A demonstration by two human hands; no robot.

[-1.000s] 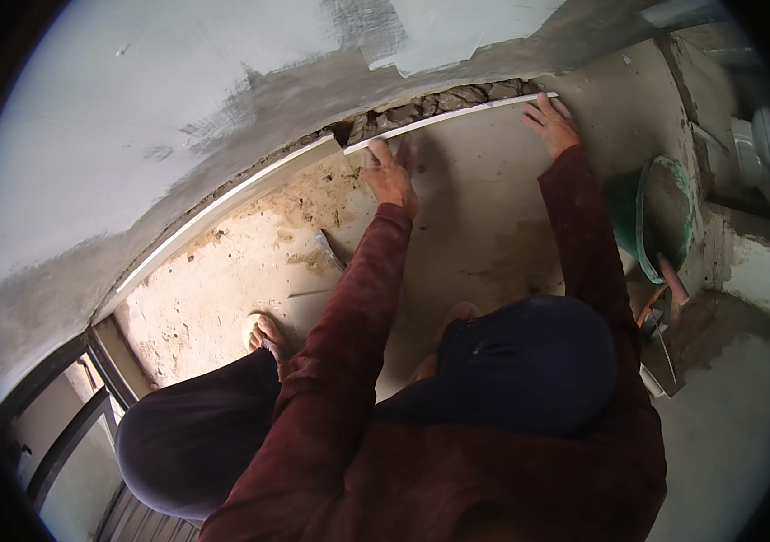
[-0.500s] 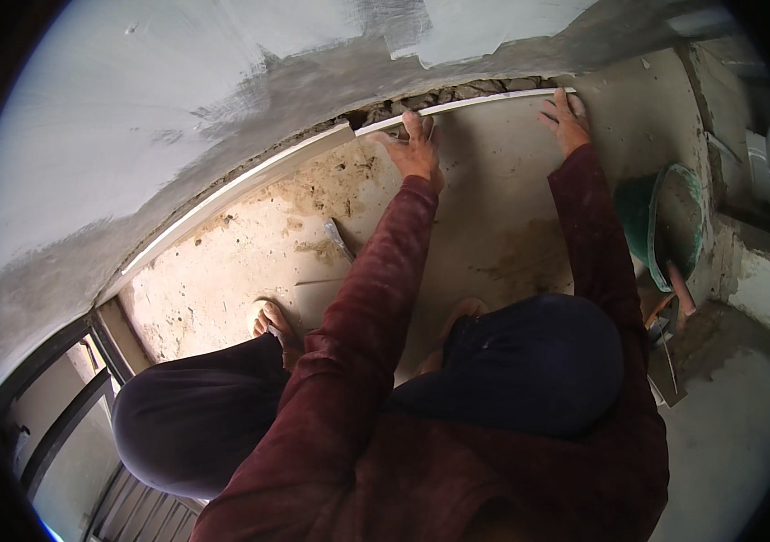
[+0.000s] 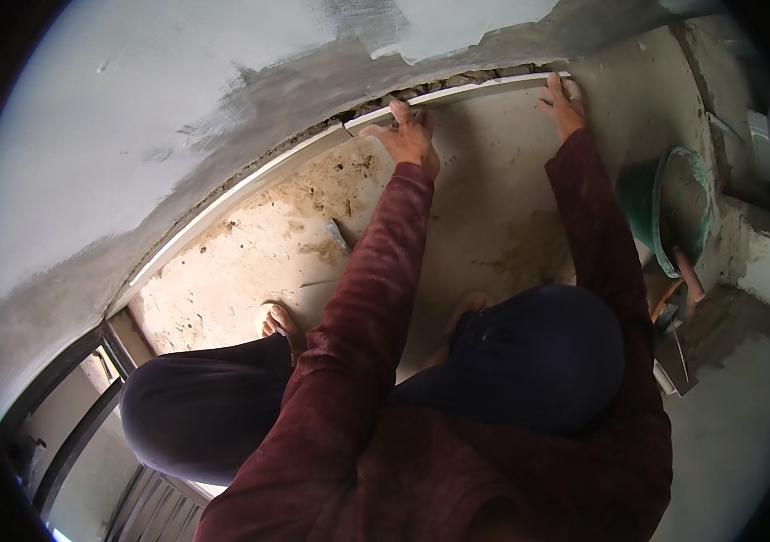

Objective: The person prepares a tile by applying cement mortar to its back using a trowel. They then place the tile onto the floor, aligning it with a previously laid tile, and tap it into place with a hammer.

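A long pale skirting tile [image 3: 484, 89] stands along the foot of the wall, with lumpy grey mortar [image 3: 457, 82] showing in the gap behind it. Near the tile's left end, my left hand [image 3: 410, 144] presses on it, fingers spread over the top edge and thumb out to the side. My right hand [image 3: 566, 108] rests at its right end, fingers apart and tips at the top edge. Another pale skirting tile [image 3: 249, 177] continues to the left, its end close to the first one's.
A green bucket [image 3: 640, 206] stands at the right, a tool handle [image 3: 688, 275] leaning by its rim. Some tools [image 3: 671, 316] lie below it. A small flat metal tool [image 3: 338, 236] is on the stained floor. At lower left is a dark-framed door [image 3: 64, 406].
The skirting tile has shifted toward the wall, narrowing the mortar gap, and more of its front face shows. Both hands have moved with it, staying at the same ends.
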